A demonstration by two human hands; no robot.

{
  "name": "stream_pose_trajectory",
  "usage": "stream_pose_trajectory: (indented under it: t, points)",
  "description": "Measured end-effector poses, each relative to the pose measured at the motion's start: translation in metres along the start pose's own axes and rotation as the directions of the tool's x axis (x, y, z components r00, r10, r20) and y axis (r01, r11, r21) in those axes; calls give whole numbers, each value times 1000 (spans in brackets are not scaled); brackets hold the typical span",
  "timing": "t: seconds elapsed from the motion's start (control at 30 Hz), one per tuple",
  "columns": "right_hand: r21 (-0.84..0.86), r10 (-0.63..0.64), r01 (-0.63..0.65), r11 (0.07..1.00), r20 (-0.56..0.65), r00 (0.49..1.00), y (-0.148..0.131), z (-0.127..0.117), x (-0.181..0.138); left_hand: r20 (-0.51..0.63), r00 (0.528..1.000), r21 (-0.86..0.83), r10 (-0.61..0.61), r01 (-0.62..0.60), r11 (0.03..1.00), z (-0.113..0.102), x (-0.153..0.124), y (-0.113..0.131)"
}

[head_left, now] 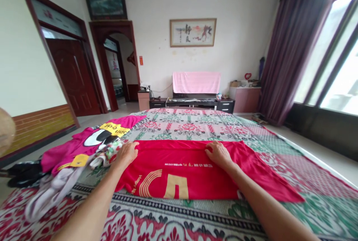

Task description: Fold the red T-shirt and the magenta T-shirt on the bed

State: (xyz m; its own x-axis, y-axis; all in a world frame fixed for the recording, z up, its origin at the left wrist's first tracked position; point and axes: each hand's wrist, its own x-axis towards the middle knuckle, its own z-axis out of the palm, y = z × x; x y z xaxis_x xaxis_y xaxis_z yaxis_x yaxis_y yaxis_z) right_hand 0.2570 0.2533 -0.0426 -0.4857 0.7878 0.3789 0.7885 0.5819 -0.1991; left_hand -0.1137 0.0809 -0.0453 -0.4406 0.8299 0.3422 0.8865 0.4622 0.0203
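Note:
A red T-shirt (179, 176) with gold and white print lies spread sideways on the patterned bedspread (192, 222), its far edge folded over in a straight line. At the left end of that fold, my left hand (128, 154) is closed with the fingers bent on the cloth. Farther right along the same fold, my right hand (219, 154) grips the fabric, fingers curled over the far edge. One red corner fans out flat beyond my right forearm.
Left of the shirt lie a magenta garment (81, 142) with a cartoon eye, a pale grey piece of clothing (50, 194) and black items (26, 172). A low cabinet (225, 105) and a pink cloth (196, 82) are by the far wall; a purple curtain (291, 47) hangs at right.

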Motion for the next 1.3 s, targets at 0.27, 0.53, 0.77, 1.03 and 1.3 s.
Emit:
stream_pose_trajectory:
  t: [0.27, 0.53, 0.77, 1.03, 1.3]
  points:
    - [-27, -49, 48, 998, -55, 997, 4, 0, -3, -78, 996, -49, -32, 28, 998, 2, -3, -5]
    - [-74, -47, 41, 996, -73, 996, -1, -9, -9, -59, 997, 1, -47, 47, 999, -3, -10, -3]
    - [-63, -50, 47, 997, -43, 998, -3, -13, -12, -16, 996, -2, -90, 90, 996, -5, -13, 1]
    - [-37, -136, 133, 990, -94, 986, 1, -7, -10, -72, 992, -14, -104, 103, 995, -13, -13, 4]
    - [-45, -132, 128, 991, -101, 986, 2, -7, -6, -20, 994, 43, -110, 110, 993, -8, -10, 0]
